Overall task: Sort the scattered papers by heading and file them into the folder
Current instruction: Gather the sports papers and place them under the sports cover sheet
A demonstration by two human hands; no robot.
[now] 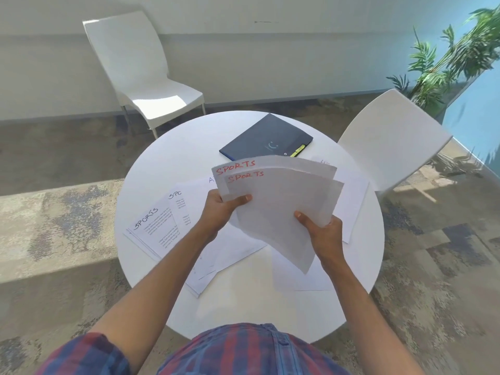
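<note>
Two red-headed SPORTS sheets (281, 201) fanned between both hands (273, 220)

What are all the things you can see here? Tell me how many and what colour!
table: one, white, round, in the middle
folder: one, dark blue, shut, far side of the table
held papers: at least two, white, red SPORTS headings, lifted above the table
loose papers: several, white, spread on the table; exact count unclear
chairs: two, white, beyond the table
plant: one, green, far right
shirt: one, blue and red check, bottom edge
hands: two, left and right, both holding the held papers
</note>
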